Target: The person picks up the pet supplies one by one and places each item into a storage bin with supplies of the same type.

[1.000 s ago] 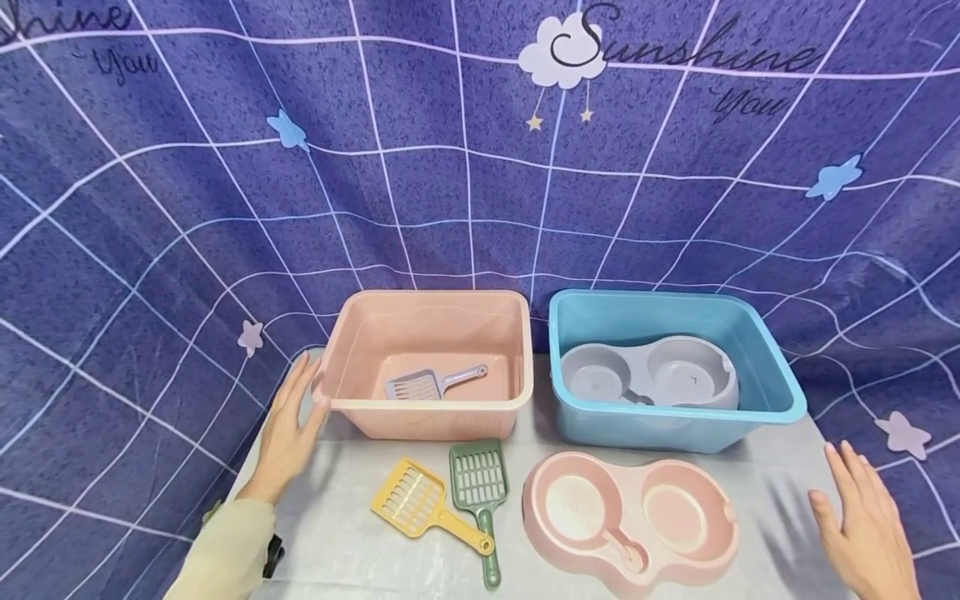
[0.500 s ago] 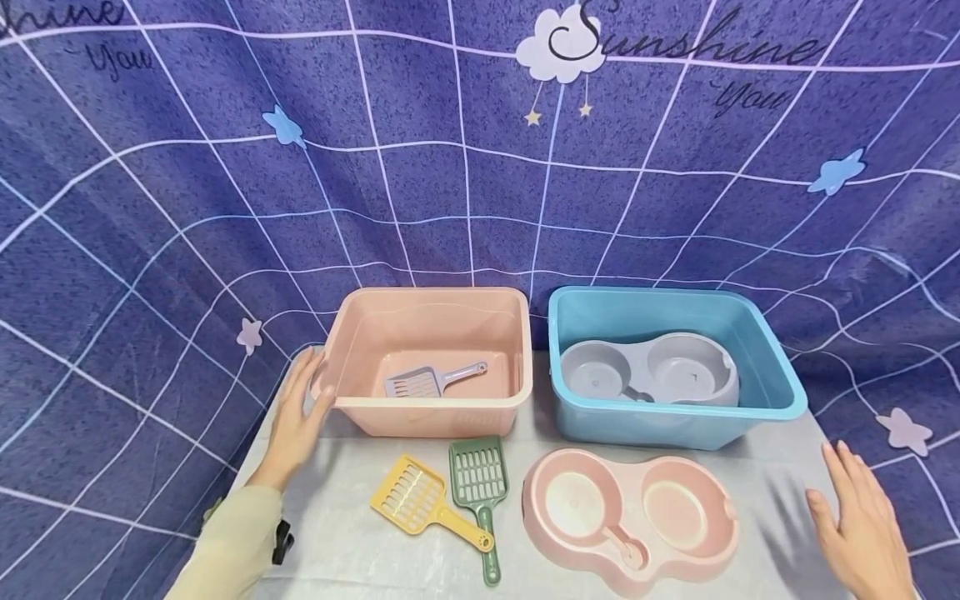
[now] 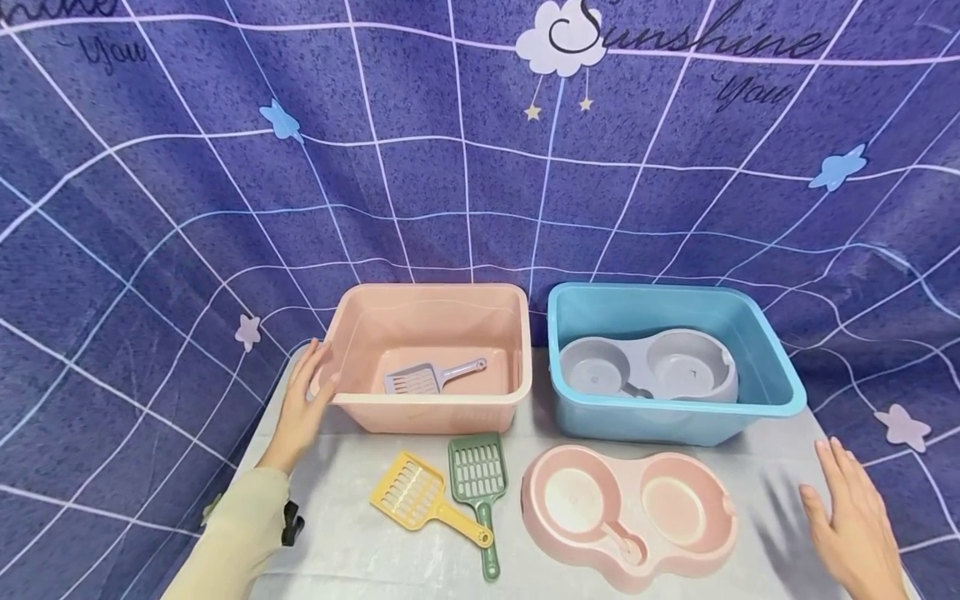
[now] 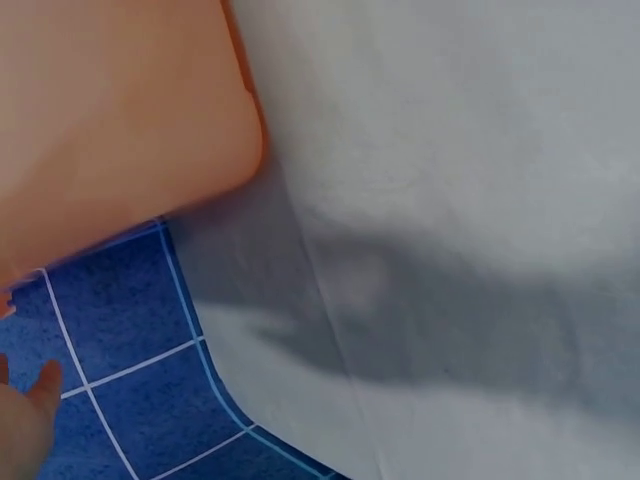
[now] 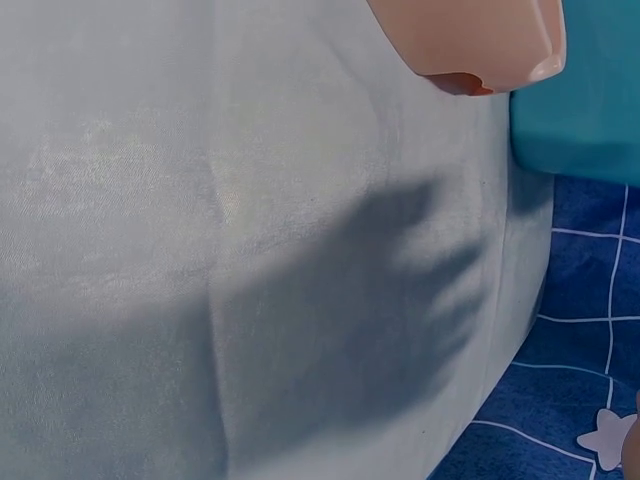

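Observation:
My left hand [image 3: 300, 412] is beside the front left corner of a pink plastic bin [image 3: 435, 414], its fingers spread; whether it touches the rim I cannot tell. A lavender litter scoop [image 3: 416, 380] lies inside that bin. My right hand [image 3: 855, 517] hovers at the table's right side, fingers extended and holding nothing, and its shadow falls on the cloth. Nearest to it is a pink double pet bowl [image 3: 633, 500]. A blue bin [image 3: 660, 423] behind that bowl contains a grey double bowl [image 3: 637, 354]. In front of the pink bin lie a yellow litter scoop [image 3: 412, 493] and a green litter scoop [image 3: 480, 475].
The yellow scoop's handle crosses over the green one's. A pale grey cloth covers the table [image 3: 337, 550]. A blue gridded curtain [image 3: 480, 167] hangs behind the bins and along both sides. The two bins stand side by side with a narrow gap.
My left hand has shifted slightly right and up at the pink bin's corner. My right hand has moved slightly left. The bins, bowls and scoops keep their places.

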